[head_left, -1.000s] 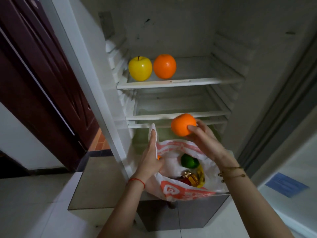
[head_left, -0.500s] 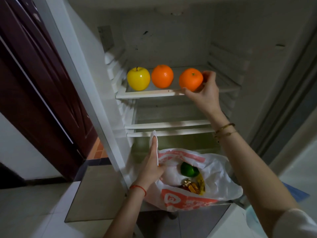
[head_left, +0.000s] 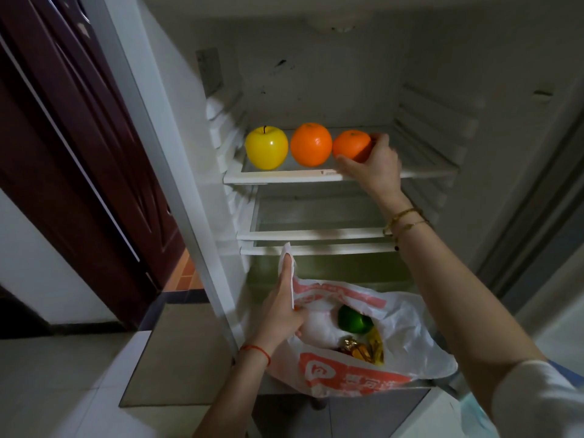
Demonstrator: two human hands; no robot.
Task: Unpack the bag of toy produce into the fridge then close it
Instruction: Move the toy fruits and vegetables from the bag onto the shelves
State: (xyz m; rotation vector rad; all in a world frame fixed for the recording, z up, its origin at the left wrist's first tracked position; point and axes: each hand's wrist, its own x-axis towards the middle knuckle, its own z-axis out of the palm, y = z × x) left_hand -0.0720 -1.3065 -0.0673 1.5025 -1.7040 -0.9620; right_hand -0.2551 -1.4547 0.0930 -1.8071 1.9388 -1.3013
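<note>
The fridge stands open, and its top shelf (head_left: pixel 284 177) carries a yellow toy apple (head_left: pixel 266 147), a large toy orange (head_left: pixel 311 144) and a smaller toy orange (head_left: pixel 350 144) in a row. My right hand (head_left: pixel 374 164) holds the smaller orange, thumb in front and fingers behind, as it sits on the shelf. My left hand (head_left: pixel 282 308) grips the rim of a white and red plastic bag (head_left: pixel 407 336) resting on the fridge's lower ledge. Inside the bag I see a green toy fruit (head_left: pixel 353 318) and some yellow and gold pieces (head_left: pixel 363 348).
Two lower shelves (head_left: pixel 316 235) hold nothing. A dark wooden door (head_left: pixel 63 153) stands to the left. The fridge door's edge (head_left: pixel 537 200) runs down the right side. Pale floor tiles (head_left: pixel 47 390) lie below.
My right hand lifted the smaller orange from above the bag up to the top shelf and set it beside the large orange. My left hand stayed on the bag.
</note>
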